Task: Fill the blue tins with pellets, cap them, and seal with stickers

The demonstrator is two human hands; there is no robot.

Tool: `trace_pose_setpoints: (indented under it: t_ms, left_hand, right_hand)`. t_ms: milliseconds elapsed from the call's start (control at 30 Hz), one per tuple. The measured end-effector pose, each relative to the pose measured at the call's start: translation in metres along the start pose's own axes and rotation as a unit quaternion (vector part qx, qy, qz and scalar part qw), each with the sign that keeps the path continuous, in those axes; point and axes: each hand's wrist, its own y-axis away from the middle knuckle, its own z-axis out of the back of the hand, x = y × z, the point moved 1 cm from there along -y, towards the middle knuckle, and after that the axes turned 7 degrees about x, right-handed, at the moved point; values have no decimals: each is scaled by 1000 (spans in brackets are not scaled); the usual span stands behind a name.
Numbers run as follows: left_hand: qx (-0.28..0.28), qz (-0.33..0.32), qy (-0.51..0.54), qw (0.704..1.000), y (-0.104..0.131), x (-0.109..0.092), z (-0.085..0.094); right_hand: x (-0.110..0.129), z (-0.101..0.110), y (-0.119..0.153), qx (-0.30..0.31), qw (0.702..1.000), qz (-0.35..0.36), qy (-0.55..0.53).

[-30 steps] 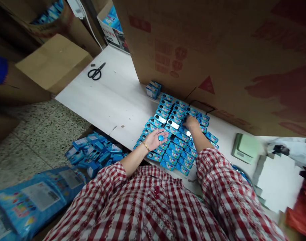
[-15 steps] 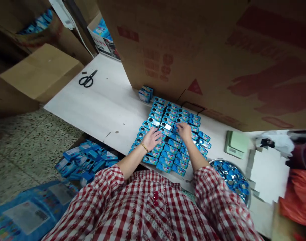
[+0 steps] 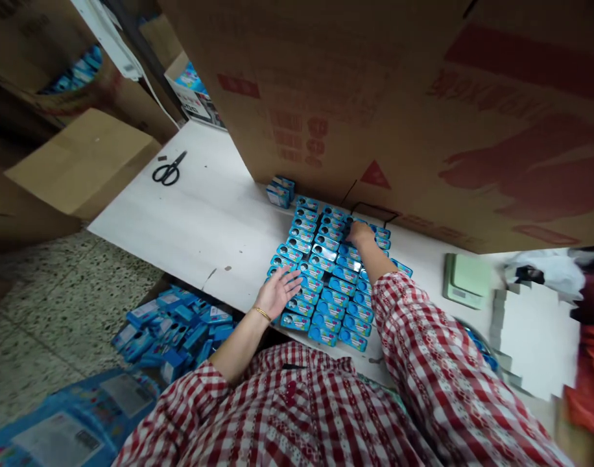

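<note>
Faces a huge cardboard box standing along the far edge of the white worktop. Wears a red-and-white checked shirt. Has a blue bag low on the left, and a smaller cardboard box beyond the left corner of the worktop. Has the blue packs laid out in close columns from the near edge of the worktop almost to the huge box, many showing a round dark spot, others a round blue one. Below the near edge, has a loose heap of similar packs. Keeps a pale green scale right of the columns, near a round bowl partly hidden by the sleeve. Holds the left hand open, palm up, fingers spread, at the near left side of the columns. Reaches the right hand down among the far packs, fingers bent; cannot tell whether gripping one. Has black scissors lying toward the left corner.
</note>
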Motion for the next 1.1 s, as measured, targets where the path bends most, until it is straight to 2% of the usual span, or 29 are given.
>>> trace_pose_setpoints:
  t_ms: [100, 167, 200, 267, 333, 400, 433, 500, 667, 767, 867, 933, 1000, 1067, 1100]
  left_hand:
    - [6, 25, -23, 999, 2, 3, 0]
    - [8, 35, -41, 999, 2, 6, -2]
    - [10, 39, -49, 998, 1, 8, -3]
    - [16, 53, -66, 996, 0, 15, -8]
    - [29, 73, -85, 993, -1, 25, -15]
    - [47, 91, -103, 989, -1, 36, -22]
    - [54, 97, -110, 988, -1, 42, -26]
    - [63, 104, -122, 985, 1, 52, -32]
    - [64, 114, -148, 980, 7, 73, -42]
    - [63, 114, -160, 978, 11, 81, -44]
    - [63, 110, -170, 977, 13, 87, -46]
    - [64, 113, -173, 976, 13, 93, -48]
    - [72, 124, -173, 974, 12, 103, -52]
    - [95, 150, -160, 971, 11, 117, -59]
    - [110, 171, -148, 968, 10, 126, -64]
  right_hand:
    - [-29, -11, 39, -63, 996, 47, -50]
    - [-73, -27, 84, -155, 979, 83, -106]
    - [-102, -38, 111, -206, 968, 68, -125]
    - [-163, -65, 171, -295, 947, -29, -126]
    - [-215, -98, 226, -295, 938, -162, -84]
    - [-246, -130, 266, -227, 935, -267, -64]
    - [-253, -142, 277, -190, 937, -289, -57]
    - [-254, -160, 287, -152, 939, -307, -40]
    - [-246, -169, 280, -189, 943, -272, 32]
    - [-264, -174, 279, -207, 951, -227, 38]
    - [-293, -181, 282, -244, 947, -208, -14]
    - [-311, -180, 284, -297, 923, -228, -84]
    - [-319, -172, 286, -356, 879, -267, -173]
    - [-311, -158, 288, -379, 837, -286, -272]
    - [-299, -150, 287, -377, 823, -276, -322]
